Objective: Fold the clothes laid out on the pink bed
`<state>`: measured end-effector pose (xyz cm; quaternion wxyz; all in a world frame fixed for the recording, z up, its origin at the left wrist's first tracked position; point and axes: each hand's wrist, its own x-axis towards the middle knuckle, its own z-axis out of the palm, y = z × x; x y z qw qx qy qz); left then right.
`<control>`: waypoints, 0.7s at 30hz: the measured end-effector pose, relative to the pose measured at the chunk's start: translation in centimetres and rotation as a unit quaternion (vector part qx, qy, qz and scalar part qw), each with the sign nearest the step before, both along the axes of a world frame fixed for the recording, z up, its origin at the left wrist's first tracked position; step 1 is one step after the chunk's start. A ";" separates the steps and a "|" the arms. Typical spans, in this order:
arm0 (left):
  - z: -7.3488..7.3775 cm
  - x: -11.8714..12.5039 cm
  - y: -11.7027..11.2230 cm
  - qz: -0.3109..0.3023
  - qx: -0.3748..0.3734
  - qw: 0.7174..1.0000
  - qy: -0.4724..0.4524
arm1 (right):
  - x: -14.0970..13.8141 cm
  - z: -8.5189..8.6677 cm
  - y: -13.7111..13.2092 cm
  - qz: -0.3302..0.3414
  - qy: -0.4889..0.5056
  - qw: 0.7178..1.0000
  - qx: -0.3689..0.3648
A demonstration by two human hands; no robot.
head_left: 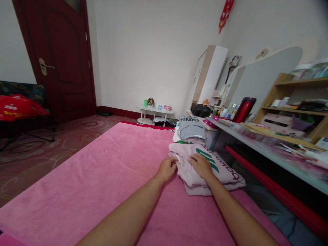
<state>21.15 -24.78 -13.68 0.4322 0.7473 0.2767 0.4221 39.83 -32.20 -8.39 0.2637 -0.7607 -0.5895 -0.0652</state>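
A folded pale pink sweatshirt [191, 179] with green and dark red lettering lies near the right edge of the pink bed cover [123, 160]. At its neckline, my left hand [167, 168] is closed, with thumb and fingertips pinching the edge by the collar label. My right hand [202, 165] rests on top of the sweatshirt, its fingers bent a little and slightly apart against the cloth. Just beyond lies a folded grey garment [192, 130] with dark lettering, on other folded clothes. The underside of the sweatshirt is hidden.
Along the right runs a glass-topped dressing table [256, 143] with a red thermos [245, 110], a mirror [266, 75] and a wooden shelf [289, 109]. A low white table [155, 110] stands at the far wall. A chair with a red bag [22, 107] is at left.
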 end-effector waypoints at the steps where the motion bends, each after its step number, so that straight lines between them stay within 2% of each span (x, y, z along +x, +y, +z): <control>1: 0.0 0.0 0.0 0.004 0.000 1.000 -0.005 | -0.3 0.3 -0.1 -0.011 -0.027 0.999 -0.037; 4: 0.1 0.1 -0.2 0.022 0.000 0.999 -0.025 | -0.9 1.1 0.1 -0.043 -0.082 0.987 -0.131; 8: 0.4 0.1 -0.4 0.058 -0.010 0.997 -0.048 | -1.1 1.6 1.4 -0.076 -0.086 0.983 -0.144; 11: 0.6 -0.9 0.6 0.074 -0.024 0.995 -0.057 | -1.1 2.1 2.3 -0.096 -0.074 0.982 -0.147; 16: 0.5 -6.1 4.7 0.096 -0.038 0.994 -0.046 | -1.8 2.9 3.0 -0.059 -0.077 0.981 -0.167; 19: 0.0 -9.3 7.1 0.113 -0.049 0.992 -0.042 | -2.2 2.5 3.2 -0.054 -0.094 0.979 -0.175; 21: -0.5 -10.5 7.9 0.114 -0.058 0.991 -0.042 | -2.1 2.1 3.3 -0.061 -0.093 0.979 -0.169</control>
